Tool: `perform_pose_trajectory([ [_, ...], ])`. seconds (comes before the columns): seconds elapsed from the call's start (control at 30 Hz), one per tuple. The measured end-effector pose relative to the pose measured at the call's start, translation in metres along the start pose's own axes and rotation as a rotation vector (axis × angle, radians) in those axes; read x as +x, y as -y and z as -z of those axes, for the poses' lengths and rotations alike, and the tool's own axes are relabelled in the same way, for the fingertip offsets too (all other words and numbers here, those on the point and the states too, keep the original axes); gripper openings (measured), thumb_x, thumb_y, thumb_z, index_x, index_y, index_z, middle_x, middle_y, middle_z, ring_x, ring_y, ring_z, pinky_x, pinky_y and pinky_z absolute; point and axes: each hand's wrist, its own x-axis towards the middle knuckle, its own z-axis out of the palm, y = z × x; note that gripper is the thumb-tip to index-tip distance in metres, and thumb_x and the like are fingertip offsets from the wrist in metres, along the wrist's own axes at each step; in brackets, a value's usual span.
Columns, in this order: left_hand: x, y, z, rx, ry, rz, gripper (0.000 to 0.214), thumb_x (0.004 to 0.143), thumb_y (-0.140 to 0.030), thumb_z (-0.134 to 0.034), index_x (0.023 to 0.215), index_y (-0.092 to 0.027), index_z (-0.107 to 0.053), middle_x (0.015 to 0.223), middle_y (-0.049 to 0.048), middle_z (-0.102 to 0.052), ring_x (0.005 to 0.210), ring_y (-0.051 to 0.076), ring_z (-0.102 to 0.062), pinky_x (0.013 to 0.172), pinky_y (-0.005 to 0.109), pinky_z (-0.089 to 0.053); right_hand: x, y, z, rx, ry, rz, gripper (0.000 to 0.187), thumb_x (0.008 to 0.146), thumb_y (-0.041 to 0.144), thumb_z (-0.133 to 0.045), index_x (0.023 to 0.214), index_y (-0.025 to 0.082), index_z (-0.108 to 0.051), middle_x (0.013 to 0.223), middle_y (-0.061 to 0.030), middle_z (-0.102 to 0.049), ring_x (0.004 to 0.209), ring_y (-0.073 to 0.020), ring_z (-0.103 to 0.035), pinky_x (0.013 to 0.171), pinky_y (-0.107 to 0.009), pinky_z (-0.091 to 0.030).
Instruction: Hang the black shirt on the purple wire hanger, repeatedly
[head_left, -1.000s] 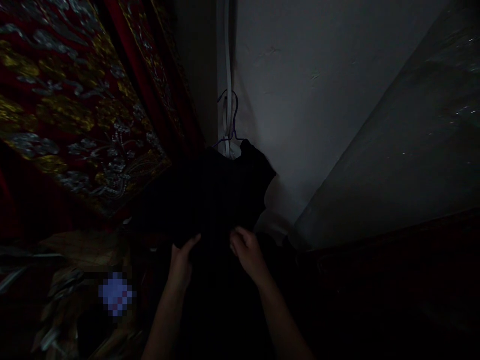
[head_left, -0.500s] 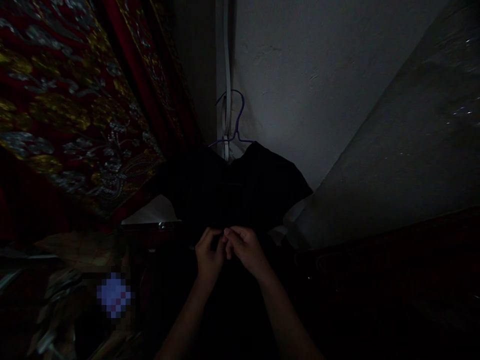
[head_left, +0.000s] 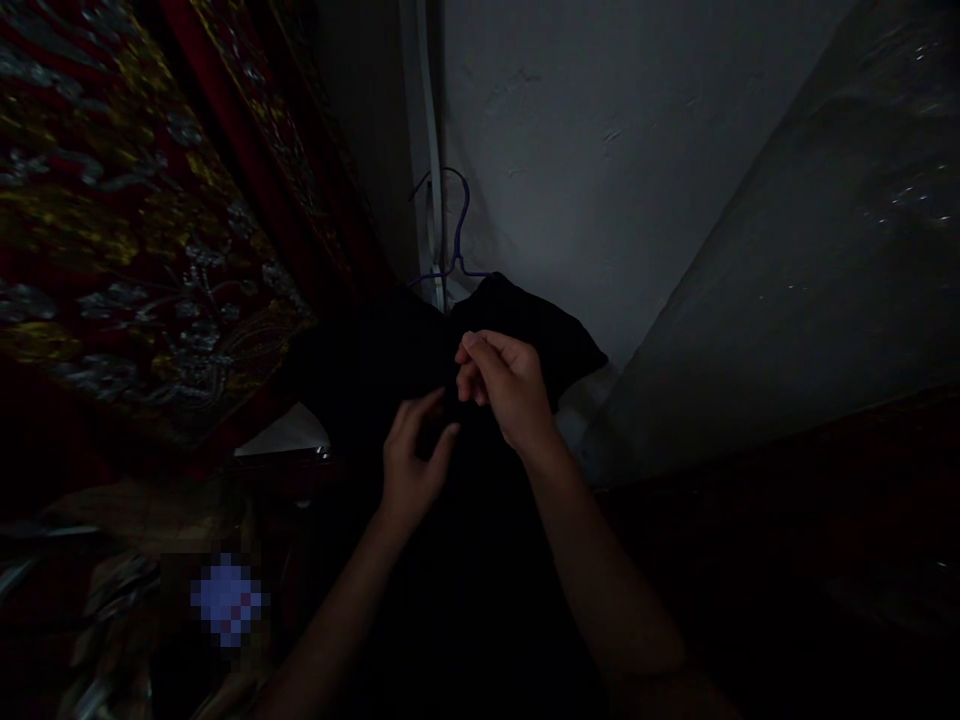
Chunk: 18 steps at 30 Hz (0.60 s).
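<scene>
A black garment (head_left: 375, 350) hangs in dim light on a thin purple hanger (head_left: 459, 235). In front of its chest my right hand (head_left: 510, 385) is raised, thumb and forefinger pinched together. Whatever the pinch holds, if anything, is too small and dark to make out. Lower and to the left, my left hand (head_left: 416, 455) is close to the cloth, its thumb and fingers apart. Whether it touches the garment I cannot tell. The two hands are apart, and the garment's lower part is lost in darkness.
On the left hangs red cloth (head_left: 142, 200) with gold and silver ornament. A pale strap (head_left: 431, 110) runs down behind the hanger along the wall (head_left: 600, 150). Clear plastic sheeting (head_left: 847, 220) covers the right side. A blurred blue patch (head_left: 227, 600) is low on the left.
My hands were together at the garment's middle. The right has risen and moved slightly right, still pinched; the left has opened away from it. The view has shifted slightly.
</scene>
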Motion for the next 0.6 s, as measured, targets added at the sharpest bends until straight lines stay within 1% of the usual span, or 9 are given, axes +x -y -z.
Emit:
perform_pose_trajectory([
  [0.03,0.021,-0.011,0.007,0.023,-0.054,-0.076,0.042,0.096,-0.026,-0.063,0.138,-0.022,-0.058,0.106,0.0065,-0.069,0.093,0.018,-0.065,0.085,0.033,-0.052,-0.004,0.003,0.002,-0.038,0.012,0.013,0.037,0.092,0.049,-0.060,0.071,0.019,-0.058,0.045,0.0054,-0.052,0.037,-0.0065,-0.044,0.041,-0.019,-0.031],
  [0.1,0.058,-0.028,0.019,0.039,-0.066,-0.205,0.038,0.100,-0.025,-0.056,0.138,-0.022,-0.059,0.104,0.0050,-0.070,0.090,0.017,-0.064,0.084,0.032,-0.051,-0.007,0.010,0.005,-0.125,0.022,0.054,0.037,0.093,0.050,-0.059,0.072,0.020,-0.060,0.046,0.0054,-0.053,0.039,-0.0072,-0.046,0.045,-0.020,-0.034],
  [0.17,0.086,-0.039,0.024,0.064,0.004,-0.275,0.023,0.100,-0.026,-0.057,0.119,-0.020,-0.069,0.098,0.0040,-0.071,0.088,0.017,-0.064,0.082,0.030,-0.050,-0.005,0.016,0.007,-0.215,0.018,0.107,0.037,0.094,0.051,-0.057,0.074,0.021,-0.061,0.048,0.0051,-0.053,0.042,-0.0083,-0.048,0.048,-0.022,-0.037],
  [0.27,0.104,-0.047,0.025,0.126,0.008,-0.336,0.016,0.098,-0.028,-0.060,0.092,-0.017,-0.070,0.087,0.0027,-0.070,0.082,0.016,-0.064,0.078,0.028,-0.050,0.002,0.005,0.010,-0.343,0.001,0.160,0.037,0.096,0.049,-0.055,0.072,0.021,-0.060,0.050,0.0042,-0.052,0.045,-0.0098,-0.048,0.050,-0.024,-0.035],
  [0.37,0.110,-0.050,0.030,0.155,-0.152,-0.331,0.016,0.097,-0.028,-0.061,0.089,-0.017,-0.068,0.085,0.0017,-0.068,0.083,0.016,-0.064,0.080,0.028,-0.049,0.003,-0.028,0.013,-0.440,0.005,0.087,0.039,0.095,0.047,-0.055,0.066,0.021,-0.055,0.049,0.0030,-0.049,0.047,-0.0108,-0.045,0.048,-0.025,-0.031],
  [0.43,0.115,-0.046,0.044,0.115,-0.348,-0.263,0.014,0.096,-0.029,-0.062,0.091,-0.017,-0.068,0.087,0.0011,-0.067,0.087,0.016,-0.064,0.085,0.028,-0.048,-0.005,-0.053,0.014,-0.441,0.039,-0.010,0.039,0.093,0.048,-0.056,0.065,0.021,-0.057,0.048,0.0027,-0.049,0.047,-0.0114,-0.045,0.047,-0.025,-0.030],
  [0.5,0.119,-0.030,0.065,-0.031,-0.536,-0.122,0.013,0.094,-0.028,-0.064,0.090,-0.017,-0.066,0.084,-0.0002,-0.065,0.087,0.015,-0.063,0.087,0.029,-0.049,-0.019,-0.069,0.015,-0.384,0.082,-0.091,0.037,0.092,0.049,-0.056,0.069,0.020,-0.060,0.048,0.0034,-0.049,0.046,-0.0114,-0.045,0.048,-0.025,-0.031],
  [0.57,0.117,-0.004,0.088,-0.299,-0.631,0.081,0.011,0.093,-0.025,-0.063,0.084,-0.018,-0.063,0.078,-0.0017,-0.063,0.083,0.015,-0.063,0.086,0.030,-0.051,-0.037,-0.077,0.013,-0.301,0.107,-0.138,0.036,0.092,0.049,-0.055,0.072,0.020,-0.061,0.048,0.0045,-0.048,0.044,-0.0108,-0.044,0.048,-0.025,-0.031],
  [0.6,0.111,0.012,0.098,-0.458,-0.632,0.202,0.012,0.093,-0.024,-0.061,0.083,-0.020,-0.062,0.078,-0.0017,-0.064,0.084,0.015,-0.064,0.087,0.030,-0.052,-0.046,-0.077,0.011,-0.258,0.116,-0.151,0.036,0.092,0.050,-0.055,0.073,0.020,-0.060,0.048,0.0050,-0.047,0.044,-0.0105,-0.044,0.048,-0.024,-0.031],
])
